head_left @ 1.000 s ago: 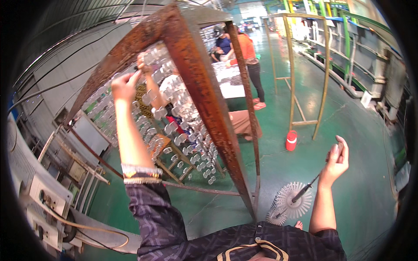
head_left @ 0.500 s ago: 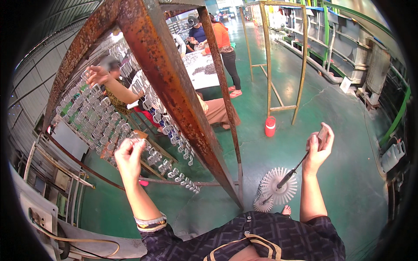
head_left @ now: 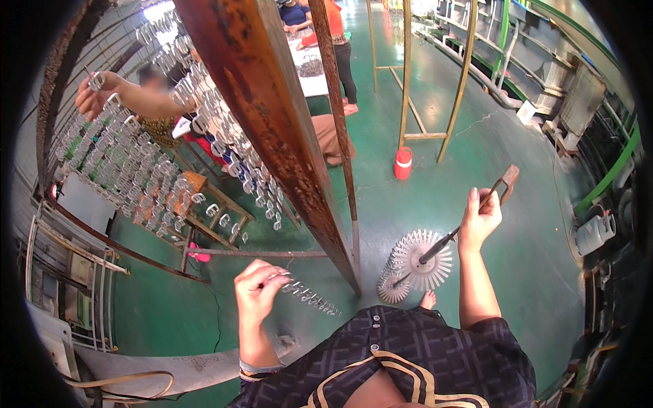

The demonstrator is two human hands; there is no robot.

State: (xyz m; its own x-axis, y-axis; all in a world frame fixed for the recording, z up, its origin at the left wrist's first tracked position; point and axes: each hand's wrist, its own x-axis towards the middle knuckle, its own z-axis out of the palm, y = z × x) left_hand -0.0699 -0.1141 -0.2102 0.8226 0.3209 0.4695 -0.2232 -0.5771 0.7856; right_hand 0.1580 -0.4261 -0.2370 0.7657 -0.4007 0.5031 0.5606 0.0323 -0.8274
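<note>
My left hand (head_left: 258,292) is closed in a pinch on the top of a strand of small metal pieces (head_left: 313,298), which slants down to the right, apart from the rusty frame. On the right, my right hand (head_left: 479,221) grips a dark metal rod (head_left: 442,246) just below its hooked end (head_left: 509,175). Flat metal pieces fan out around the rod in a large ring (head_left: 441,265), with a smaller ring (head_left: 393,288) lower down. Many strands of loop-shaped metal pieces (head_left: 115,166) hang inside the rusty frame (head_left: 272,122). Another person's hand (head_left: 102,95) reaches among them, holding a small metal piece.
A red jug (head_left: 403,163) stands on the green floor by a yellowish metal stand (head_left: 425,136). Other people work at a white table (head_left: 316,86) behind the frame. Pipes (head_left: 469,71) and a grey canister (head_left: 594,235) line the right side. A curved grey beam (head_left: 177,364) lies lower left.
My left hand has moved down and right, away from the hanging strands, with a strand now in it. The right hand's rod and rings have shifted slightly left in view, and its hooked end shows more.
</note>
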